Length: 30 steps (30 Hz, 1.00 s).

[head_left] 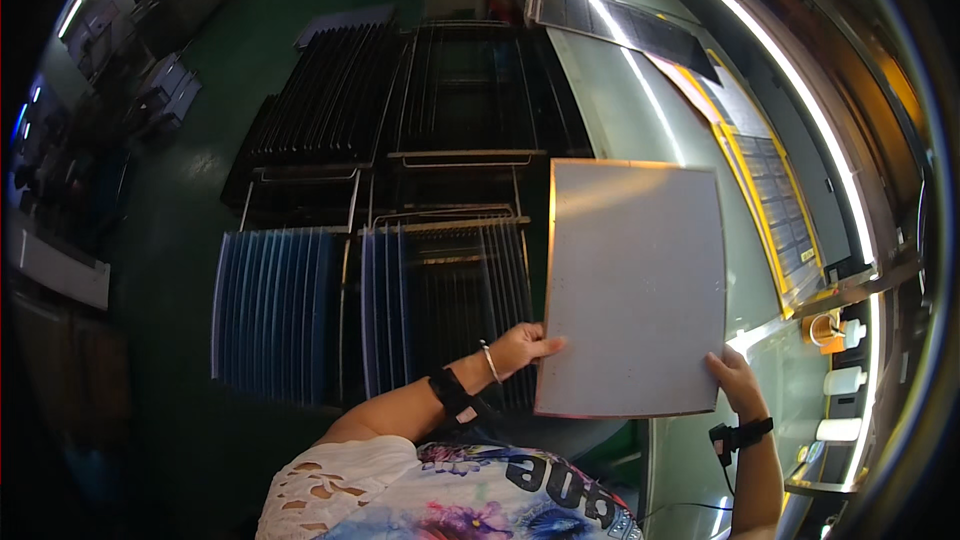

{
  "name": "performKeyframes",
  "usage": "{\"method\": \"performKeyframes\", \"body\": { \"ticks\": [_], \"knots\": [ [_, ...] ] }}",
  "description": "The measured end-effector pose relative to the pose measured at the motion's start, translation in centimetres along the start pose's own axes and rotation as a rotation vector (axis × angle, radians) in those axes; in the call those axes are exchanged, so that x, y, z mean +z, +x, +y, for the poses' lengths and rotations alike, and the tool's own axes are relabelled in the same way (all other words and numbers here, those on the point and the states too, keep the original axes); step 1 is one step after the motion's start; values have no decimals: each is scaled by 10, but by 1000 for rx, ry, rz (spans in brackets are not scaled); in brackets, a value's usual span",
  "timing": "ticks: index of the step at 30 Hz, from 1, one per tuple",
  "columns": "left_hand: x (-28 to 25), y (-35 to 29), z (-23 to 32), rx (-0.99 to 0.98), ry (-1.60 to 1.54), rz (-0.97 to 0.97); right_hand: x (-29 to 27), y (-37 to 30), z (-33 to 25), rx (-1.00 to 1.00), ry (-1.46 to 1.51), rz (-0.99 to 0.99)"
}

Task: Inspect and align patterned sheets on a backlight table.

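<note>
Grey panel (635, 285), one — left hand (522, 348), right hand (737, 382), each grip holding one side edge — two black wristbands (450, 395).

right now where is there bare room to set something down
Free: the pale table between the dark panel and the held grey panel, left of the yellow-framed sheet; also the green floor left of the racks. Crowded: around the white bottles and among the blue panels.

flat grey rectangular panel (635, 280), coppery-edged, held by its long sides
</note>
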State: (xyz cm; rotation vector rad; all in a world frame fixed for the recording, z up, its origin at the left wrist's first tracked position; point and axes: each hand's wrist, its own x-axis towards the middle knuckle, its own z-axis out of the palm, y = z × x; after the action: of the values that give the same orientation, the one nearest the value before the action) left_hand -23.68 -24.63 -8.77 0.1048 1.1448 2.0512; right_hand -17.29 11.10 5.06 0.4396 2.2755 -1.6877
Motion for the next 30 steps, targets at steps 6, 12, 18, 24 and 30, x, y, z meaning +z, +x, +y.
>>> {"method": "performKeyframes", "body": {
  "ticks": [6,12,18,24,30],
  "knots": [
    [-57,-50,21,108,5,438,133,-37,-71,-201,26,-15],
    [-78,-41,-16,37,-106,527,237,-30,-68,-449,-441,79],
    [-94,-22,-79,-66,-183,502,271,-44,-32,-493,-702,102],
    [-90,-23,-97,-88,-151,363,274,-48,-25,-453,-721,110],
    [-97,-9,-136,-44,-43,414,276,-32,-30,-441,-821,113]
  ]
}}
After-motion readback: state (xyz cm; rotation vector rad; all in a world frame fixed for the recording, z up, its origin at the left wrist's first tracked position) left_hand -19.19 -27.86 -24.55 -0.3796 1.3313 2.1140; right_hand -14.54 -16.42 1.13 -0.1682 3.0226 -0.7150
